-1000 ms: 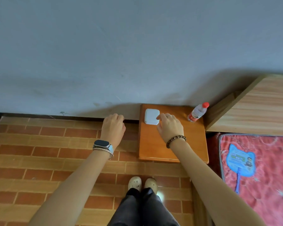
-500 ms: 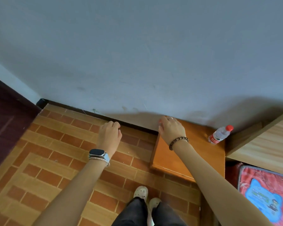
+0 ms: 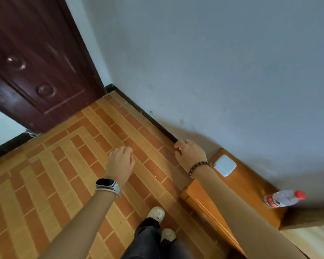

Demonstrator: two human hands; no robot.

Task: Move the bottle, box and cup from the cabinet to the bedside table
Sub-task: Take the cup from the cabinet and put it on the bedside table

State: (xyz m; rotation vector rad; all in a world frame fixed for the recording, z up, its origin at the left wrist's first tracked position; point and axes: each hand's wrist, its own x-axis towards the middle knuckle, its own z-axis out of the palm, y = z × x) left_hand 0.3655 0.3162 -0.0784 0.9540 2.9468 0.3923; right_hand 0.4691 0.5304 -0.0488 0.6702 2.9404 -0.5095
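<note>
Your hands hang over open tiled floor (image 3: 51, 165), bounded by the door (image 3: 36, 58) on the left and the wall (image 3: 223, 62) ahead. Your left hand (image 3: 120, 163) is loosely curled, holding nothing; your right hand (image 3: 190, 155) is empty too, fingers bent, just off the bench (image 3: 251, 186) corner. The box (image 3: 224, 165) lies on the bench beside your right wrist. The bottle (image 3: 283, 199) stands at the bench's far end, well apart from both hands.

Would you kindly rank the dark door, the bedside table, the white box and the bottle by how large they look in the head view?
1. dark door, largest by far.
2. bedside table, partly hidden by the right arm.
3. bottle and white box look about alike; the bottle is slightly longer, the box wider, so I will not rank them.
</note>
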